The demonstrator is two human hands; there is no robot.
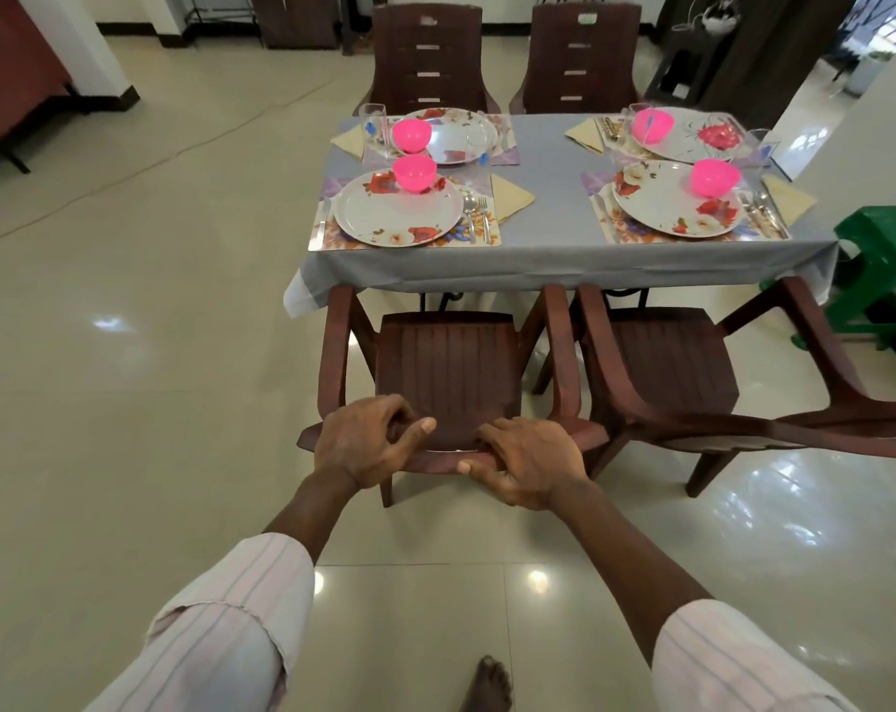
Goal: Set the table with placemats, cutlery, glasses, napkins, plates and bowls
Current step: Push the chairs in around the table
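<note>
I'm watching both hands on the top rail of the near-left chair (446, 372), a brown plastic armchair that faces the table (543, 203). The fronts of its arms reach the hanging edge of the grey-blue cloth. The left hand (366, 444) has its fingers curled over the rail, with the thumb lying across the near side. The right hand (530, 467) grips the same rail just beside it, fingers hooked over the top and thumb tucked underneath. Four places are laid on the table. At the near-left one, a floral placemat (325, 240) carries a flowered plate (399, 213) with a pink bowl (414, 173) on its far rim. A spoon and fork (477, 213) lie to the right of the plate, and a folded yellow napkin (510, 197) lies beyond them. The near-right plate (677, 210) also bears a pink bowl, with cutlery and a napkin on its right. The two far plates each hold a pink bowl too, and a clear glass (373, 118) stands at the far-left corner. A second chair (667, 362) stands to the right of mine, angled away from it. A green stool (882, 269) sits by the table's right end. My striped sleeves and one bare foot (487, 683) show at the bottom of the view.
</note>
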